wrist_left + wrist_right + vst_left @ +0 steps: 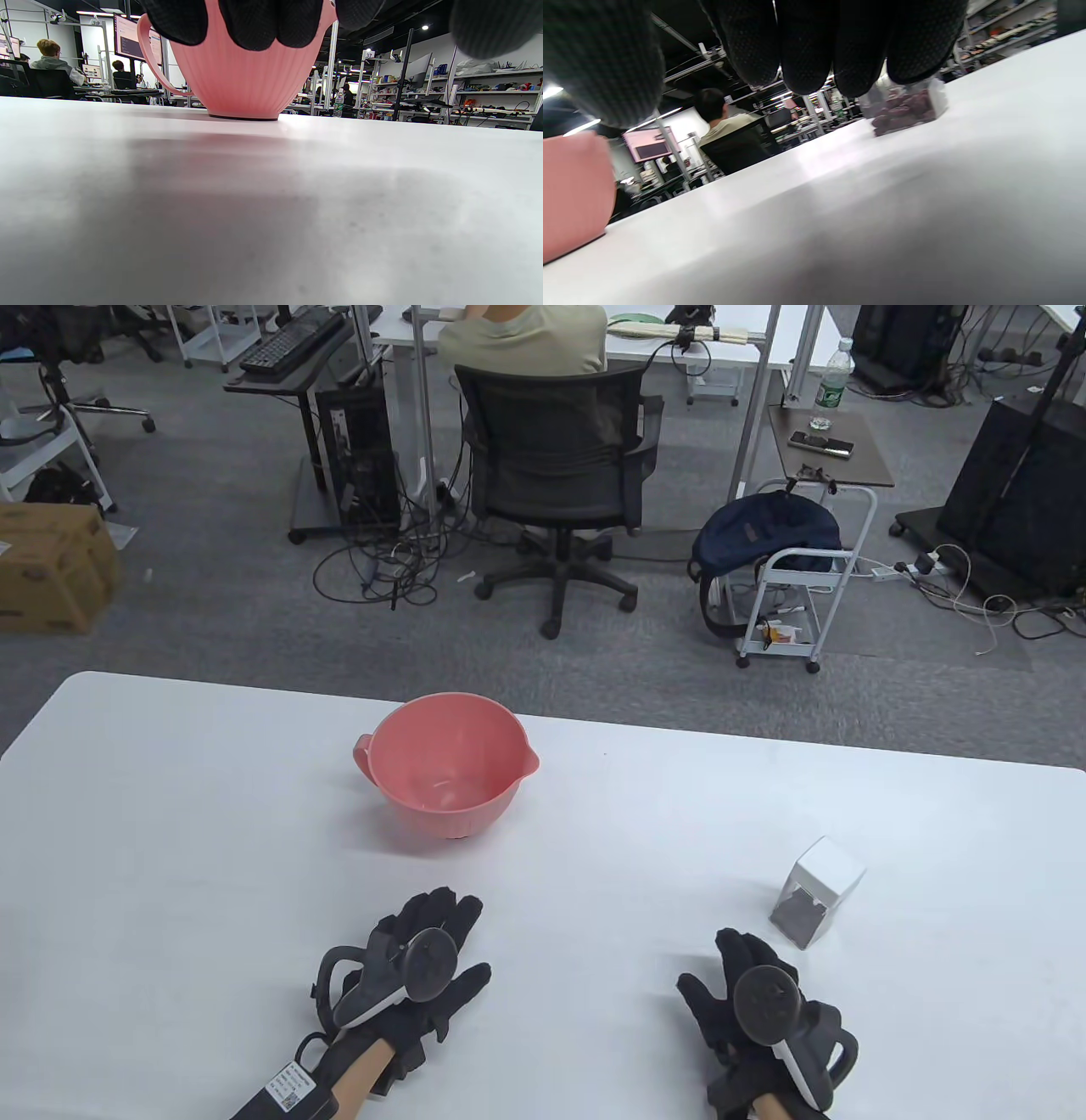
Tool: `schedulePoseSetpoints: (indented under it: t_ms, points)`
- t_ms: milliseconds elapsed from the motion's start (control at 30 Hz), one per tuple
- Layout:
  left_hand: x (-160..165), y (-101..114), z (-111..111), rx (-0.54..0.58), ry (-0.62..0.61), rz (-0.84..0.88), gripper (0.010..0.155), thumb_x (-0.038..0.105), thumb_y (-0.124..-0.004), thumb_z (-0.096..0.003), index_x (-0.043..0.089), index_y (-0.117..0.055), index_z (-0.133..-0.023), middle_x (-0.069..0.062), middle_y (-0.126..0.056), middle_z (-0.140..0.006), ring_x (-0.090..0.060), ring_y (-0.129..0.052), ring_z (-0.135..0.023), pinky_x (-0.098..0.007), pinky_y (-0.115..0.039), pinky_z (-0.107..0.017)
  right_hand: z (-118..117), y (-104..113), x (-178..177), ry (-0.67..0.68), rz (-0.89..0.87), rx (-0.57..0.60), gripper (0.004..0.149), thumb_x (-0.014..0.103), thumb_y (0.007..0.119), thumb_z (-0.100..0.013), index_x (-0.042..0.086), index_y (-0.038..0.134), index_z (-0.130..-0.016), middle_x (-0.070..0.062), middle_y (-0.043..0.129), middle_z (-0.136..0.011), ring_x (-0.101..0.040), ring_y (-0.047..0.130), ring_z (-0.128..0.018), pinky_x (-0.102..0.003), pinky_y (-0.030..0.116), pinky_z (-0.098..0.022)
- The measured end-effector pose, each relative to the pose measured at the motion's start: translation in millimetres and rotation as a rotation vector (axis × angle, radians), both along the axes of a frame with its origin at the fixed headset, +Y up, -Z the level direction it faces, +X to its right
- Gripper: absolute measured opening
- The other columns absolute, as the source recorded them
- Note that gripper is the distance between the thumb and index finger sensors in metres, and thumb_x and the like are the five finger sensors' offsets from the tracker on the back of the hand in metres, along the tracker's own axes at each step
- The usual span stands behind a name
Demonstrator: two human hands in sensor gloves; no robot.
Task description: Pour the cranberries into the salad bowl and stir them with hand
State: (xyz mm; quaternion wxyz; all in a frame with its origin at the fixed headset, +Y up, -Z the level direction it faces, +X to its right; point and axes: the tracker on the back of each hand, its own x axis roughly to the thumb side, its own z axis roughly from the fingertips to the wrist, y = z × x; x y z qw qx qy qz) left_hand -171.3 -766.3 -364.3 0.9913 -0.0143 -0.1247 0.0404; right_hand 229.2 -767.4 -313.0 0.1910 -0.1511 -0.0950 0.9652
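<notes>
White table (212, 831) (glossy), grey carpet (212, 585), office chair (556, 466)

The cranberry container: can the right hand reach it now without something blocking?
Probably yes. The cranberry container stands just ahead of the right hand, slightly to its right, with only bare table between them. The pink bowl sits far off to the left.

Pink salad bowl (446, 764) upright, empty; clear cranberry box (814, 892) upright, well right.
</notes>
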Motion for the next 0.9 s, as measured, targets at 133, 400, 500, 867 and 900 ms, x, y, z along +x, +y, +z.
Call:
schedulePoseSetpoints:
  t_ms: [133, 400, 500, 867, 900]
  points:
    - [5, 0, 0, 0.025, -0.009, -0.041, 0.082, 0.08, -0.07, -0.0461, 0.049, -0.034, -0.112, 0.007, -0.047, -0.125, -0.023, -0.052, -0.116, -0.052, -0.055, -0.082, 2, -3, 21, -0.115, -0.041, -0.018, 0.079, 0.075, 0.084, -0.033, 0.03, 0.068, -0.096, -0.001, 0.078, -0.097, -0.026, 0.082, -0.083, -0.044, 0.079, -0.059]
    - [8, -1, 1, 0.011, -0.049, -0.026, 0.082, 0.08, -0.071, -0.0457, 0.049, -0.035, -0.112, 0.008, -0.047, -0.125, -0.023, -0.052, -0.116, -0.053, -0.054, -0.082, 2, -11, 50, -0.285, -0.145, -0.056, 0.1, 0.079, 0.084, -0.03, 0.022, 0.047, -0.104, -0.007, 0.063, -0.106, -0.033, 0.073, -0.091, -0.045, 0.077, -0.061]
    - [7, -2, -2, 0.005, -0.044, -0.033, 0.081, 0.08, -0.07, -0.0458, 0.05, -0.035, -0.112, 0.008, -0.047, -0.125, -0.022, -0.052, -0.116, -0.053, -0.054, -0.082, -5, -9, 60, -0.319, -0.219, -0.058, 0.109, 0.079, 0.085, -0.029, 0.02, 0.035, -0.106, -0.01, 0.048, -0.113, -0.037, 0.062, -0.1, -0.05, 0.073, -0.065]
    - [9, -6, 0, -0.011, -0.066, -0.031, 0.081, 0.079, -0.071, -0.0458, 0.049, -0.037, -0.112, 0.008, -0.049, -0.125, -0.023, -0.053, -0.116, -0.053, -0.055, -0.081, -42, -7, 100, -0.425, -0.57, -0.076, 0.115, 0.071, 0.098, -0.024, 0.032, 0.03, -0.108, 0.0, 0.032, -0.121, -0.038, 0.043, -0.11, -0.058, 0.061, -0.074]
    - [9, -6, 0, -0.012, -0.068, -0.029, 0.08, 0.079, -0.071, -0.0457, 0.049, -0.037, -0.112, 0.008, -0.049, -0.125, -0.023, -0.053, -0.116, -0.053, -0.055, -0.081, -45, -7, 102, -0.424, -0.569, -0.108, 0.116, 0.07, 0.099, -0.024, 0.033, 0.029, -0.108, 0.001, 0.031, -0.121, -0.037, 0.042, -0.111, -0.059, 0.06, -0.075]
